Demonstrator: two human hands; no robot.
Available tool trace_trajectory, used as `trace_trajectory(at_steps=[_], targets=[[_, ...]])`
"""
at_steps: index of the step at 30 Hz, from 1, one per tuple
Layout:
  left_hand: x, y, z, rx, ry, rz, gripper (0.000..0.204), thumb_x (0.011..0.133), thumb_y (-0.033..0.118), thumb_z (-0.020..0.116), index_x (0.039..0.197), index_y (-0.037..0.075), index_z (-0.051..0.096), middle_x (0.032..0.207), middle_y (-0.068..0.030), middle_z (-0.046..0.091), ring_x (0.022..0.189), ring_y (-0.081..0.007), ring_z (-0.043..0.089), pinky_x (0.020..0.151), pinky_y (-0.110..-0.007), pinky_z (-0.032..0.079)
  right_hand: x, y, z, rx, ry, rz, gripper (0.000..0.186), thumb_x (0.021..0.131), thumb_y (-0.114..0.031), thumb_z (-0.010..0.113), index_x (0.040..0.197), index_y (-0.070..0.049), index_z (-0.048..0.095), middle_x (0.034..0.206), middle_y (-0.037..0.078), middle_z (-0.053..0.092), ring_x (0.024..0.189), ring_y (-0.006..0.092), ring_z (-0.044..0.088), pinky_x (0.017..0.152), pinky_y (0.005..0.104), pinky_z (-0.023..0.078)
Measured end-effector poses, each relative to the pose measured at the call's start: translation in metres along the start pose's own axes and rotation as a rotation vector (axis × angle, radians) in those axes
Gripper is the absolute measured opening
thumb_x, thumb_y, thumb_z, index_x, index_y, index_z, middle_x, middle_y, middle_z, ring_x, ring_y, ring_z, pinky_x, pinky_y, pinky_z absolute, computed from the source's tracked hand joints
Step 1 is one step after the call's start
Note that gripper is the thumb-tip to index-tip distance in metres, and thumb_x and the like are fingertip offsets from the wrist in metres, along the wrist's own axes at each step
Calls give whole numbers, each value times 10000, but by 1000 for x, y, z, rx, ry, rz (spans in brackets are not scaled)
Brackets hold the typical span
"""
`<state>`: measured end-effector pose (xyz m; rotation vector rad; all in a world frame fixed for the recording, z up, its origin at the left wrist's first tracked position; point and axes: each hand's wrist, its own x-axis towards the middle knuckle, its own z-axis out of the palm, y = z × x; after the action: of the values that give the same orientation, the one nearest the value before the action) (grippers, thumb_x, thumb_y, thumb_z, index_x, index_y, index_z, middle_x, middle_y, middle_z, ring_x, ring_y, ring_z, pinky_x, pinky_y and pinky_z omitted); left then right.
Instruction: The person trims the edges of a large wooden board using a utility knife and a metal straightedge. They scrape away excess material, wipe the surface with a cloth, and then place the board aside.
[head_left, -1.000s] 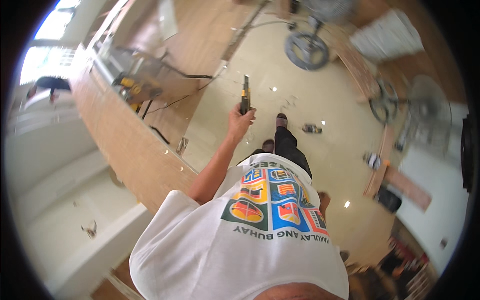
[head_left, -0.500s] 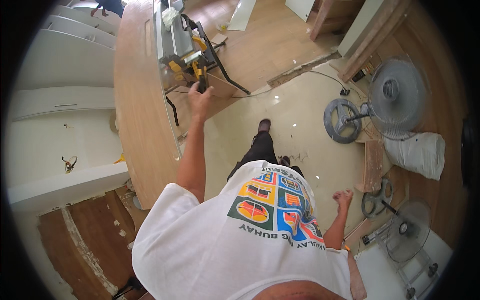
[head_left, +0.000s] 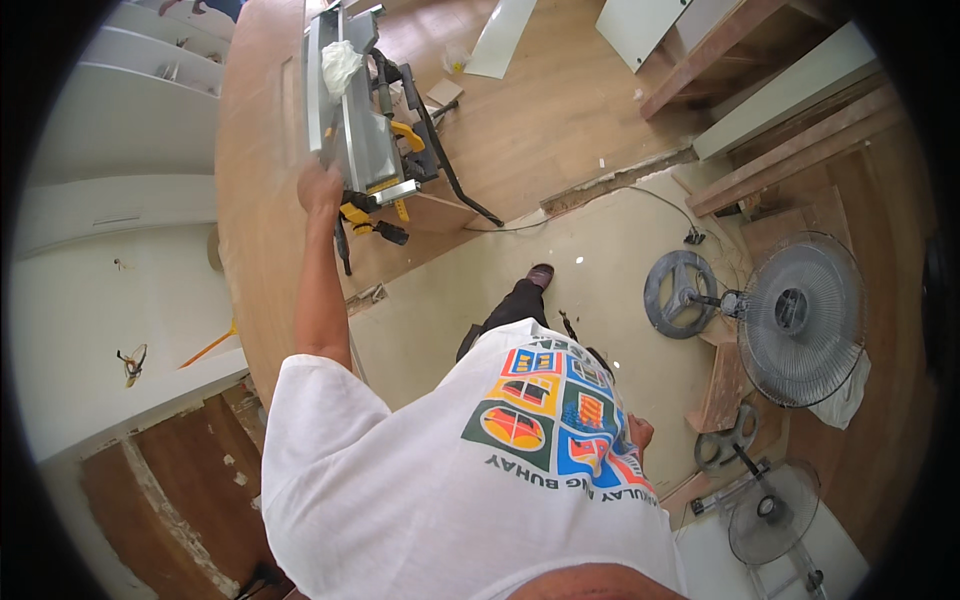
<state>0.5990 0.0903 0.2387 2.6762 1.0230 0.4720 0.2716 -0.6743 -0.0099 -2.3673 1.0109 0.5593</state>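
My left arm reaches forward, and my left hand [head_left: 320, 188] is at the near end of the long metal rail [head_left: 318, 110] on a table saw [head_left: 368, 150]. Its fingers are blurred and partly hidden, so whether they grip the rail cannot be told. The saw is grey with yellow and black parts and stands on black legs. A crumpled white plastic bag [head_left: 342, 66] lies on top of it. Close to the side of my white shirt, my right hand [head_left: 640, 432] hangs with curled fingers, partly covered by the shirt; nothing shows in it.
A long wooden panel [head_left: 255, 200] runs along my left. On the right stand a pedestal fan [head_left: 800, 320] and a second fan [head_left: 770, 510]. A cable [head_left: 665, 200] crosses the floor beside a broken floor strip [head_left: 620, 180]. Boards [head_left: 790, 100] lean at the far right.
My left hand has moved left from the saw's yellow and black part to the rail end. My right hand has drawn in toward the shirt. The whole view has shifted.
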Motion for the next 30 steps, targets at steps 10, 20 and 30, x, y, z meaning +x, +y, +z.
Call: trace_trajectory(at_steps=[10, 20, 30], targets=[[18, 54, 41, -738, -433, 60, 489, 915, 230, 602, 1330, -29, 584, 1195, -188, 678, 1023, -312, 662, 886, -421, 541, -9, -25, -9, 3, 374, 98, 94, 795, -70, 596, 762, 17, 583, 754, 239, 587, 728, 449, 600, 652, 533, 466], [-94, 88, 195, 2, -925, 761, 508, 941, 396, 606, 1145, -70, 601, 1105, -269, 630, 907, -340, 634, 835, -457, 501, -170, 17, 39, 425, 365, 704, 240, 812, -252, 736, 922, -39, 735, 967, 247, 691, 910, 420, 690, 818, 485, 563], [-459, 233, 206, 170, -1641, 1152, 346, 916, 289, 611, 943, -55, 639, 847, -196, 651, 712, -265, 627, 680, -412, 491, -339, 145, 184, 745, 109, 1097, 390, 810, -269, 650, 1106, -23, 715, 1176, 232, 689, 1105, 387, 668, 941, 490, 540]])
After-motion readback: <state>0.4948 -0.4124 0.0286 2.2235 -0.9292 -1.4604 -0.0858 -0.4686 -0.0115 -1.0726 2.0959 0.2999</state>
